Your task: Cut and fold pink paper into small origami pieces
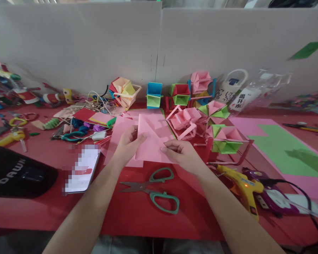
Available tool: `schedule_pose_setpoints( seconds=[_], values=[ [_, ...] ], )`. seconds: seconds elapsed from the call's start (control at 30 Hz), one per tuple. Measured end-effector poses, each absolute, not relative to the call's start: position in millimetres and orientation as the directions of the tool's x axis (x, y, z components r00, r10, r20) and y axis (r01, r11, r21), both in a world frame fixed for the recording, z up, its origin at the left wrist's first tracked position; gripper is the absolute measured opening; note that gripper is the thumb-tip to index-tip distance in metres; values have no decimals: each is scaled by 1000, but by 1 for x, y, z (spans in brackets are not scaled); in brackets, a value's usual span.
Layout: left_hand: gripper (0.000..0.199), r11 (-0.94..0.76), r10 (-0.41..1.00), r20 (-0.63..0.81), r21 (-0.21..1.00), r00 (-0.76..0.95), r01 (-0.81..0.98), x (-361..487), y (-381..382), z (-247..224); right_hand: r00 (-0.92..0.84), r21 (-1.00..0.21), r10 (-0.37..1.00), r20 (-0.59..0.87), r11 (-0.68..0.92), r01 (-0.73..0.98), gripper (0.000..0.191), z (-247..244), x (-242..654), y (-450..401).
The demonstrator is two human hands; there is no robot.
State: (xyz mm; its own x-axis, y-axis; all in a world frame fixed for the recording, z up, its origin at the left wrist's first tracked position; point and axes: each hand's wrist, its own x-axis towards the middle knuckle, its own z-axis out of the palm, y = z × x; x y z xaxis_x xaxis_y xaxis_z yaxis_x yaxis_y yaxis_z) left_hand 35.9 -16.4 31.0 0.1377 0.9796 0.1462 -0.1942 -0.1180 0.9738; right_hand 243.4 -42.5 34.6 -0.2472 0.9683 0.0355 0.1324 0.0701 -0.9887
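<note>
A pink sheet of paper (149, 148) with a diagonal fold is held up between my two hands over the red table. My left hand (127, 143) grips its left edge, thumb lying on the front and fingers behind. On the lower right side, my right hand (181, 151) pinches the folded edge between thumb and fingers. More pink sheets (116, 135) lie flat beneath and behind it. Just in front of the paper rest scissors (151, 188) with green handles, blades apart and pointing left; neither hand touches them.
Folded paper wheels on frames (185, 120) stand behind and right. A yellow glue gun (243, 187) with a lit orange light lies at right, near green paper (288, 148). To the left are a phone (82, 171), a black container (21, 173) and craft scraps (84, 123).
</note>
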Motion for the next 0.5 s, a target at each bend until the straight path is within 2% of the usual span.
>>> schedule_pose_setpoints(
  seconds=[0.17, 0.5],
  values=[
    [36, -109, 977, 150, 962, 150, -251, 36, -17, 30, -273, -987, 962, 16, 59, 152, 29, 37, 241, -45],
    [27, -81, 969, 159, 928, 188, -365, 42, -24, 31, -322, -954, 943, 80, 166, 250, 46, 41, 239, -49]
  ],
)
